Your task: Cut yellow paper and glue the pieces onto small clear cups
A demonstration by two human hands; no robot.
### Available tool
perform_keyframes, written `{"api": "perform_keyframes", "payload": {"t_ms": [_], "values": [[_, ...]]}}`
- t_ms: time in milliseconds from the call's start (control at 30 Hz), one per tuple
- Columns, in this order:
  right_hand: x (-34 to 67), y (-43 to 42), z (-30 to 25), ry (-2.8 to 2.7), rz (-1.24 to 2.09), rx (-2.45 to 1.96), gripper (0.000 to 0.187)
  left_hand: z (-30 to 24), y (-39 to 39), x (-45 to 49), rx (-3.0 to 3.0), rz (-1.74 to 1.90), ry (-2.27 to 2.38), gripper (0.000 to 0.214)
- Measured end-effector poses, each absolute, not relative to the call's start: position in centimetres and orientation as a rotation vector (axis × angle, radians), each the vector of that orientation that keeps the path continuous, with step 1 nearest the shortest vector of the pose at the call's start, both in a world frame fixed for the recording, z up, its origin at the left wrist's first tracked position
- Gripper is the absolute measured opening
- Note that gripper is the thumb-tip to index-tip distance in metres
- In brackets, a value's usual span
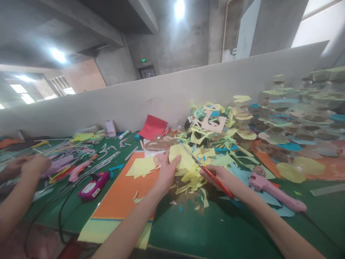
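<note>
My left hand pinches a yellow paper piece by its near edge, above the green table. My right hand is closed on red-handled scissors; their blades reach up and left across the yellow paper. Small yellow and brown offcuts lie right below both hands.
A heap of coloured paper scraps rises behind the hands. Orange and yellow sheets lie left. A pink glue gun rests right, a magenta tool with a black cable left. Another person's arm and hand work at far left.
</note>
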State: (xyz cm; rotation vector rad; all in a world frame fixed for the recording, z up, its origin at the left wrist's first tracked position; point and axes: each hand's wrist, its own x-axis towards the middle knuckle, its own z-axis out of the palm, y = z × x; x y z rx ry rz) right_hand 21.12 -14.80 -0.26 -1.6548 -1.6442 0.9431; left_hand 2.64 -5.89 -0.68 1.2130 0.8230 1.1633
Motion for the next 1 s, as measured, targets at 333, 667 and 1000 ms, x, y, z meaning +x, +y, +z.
{"api": "perform_keyframes", "payload": {"t_ms": [333,667,1000], "values": [[21.0,-14.8,0.0,-1.622,0.921,-1.680,0.055,-0.6,-6.3,2.9,1.090,1.154,0.691,0.069],[21.7,-15.0,-0.5,-1.743,0.941,-1.657,0.046,-0.9,-6.1,2.9,1.121,1.074,0.752,0.063],[21.4,-14.8,0.3,-1.700,0.842,-1.694,0.056,0.0,-6.4,2.9,1.091,1.107,0.712,0.055]]}}
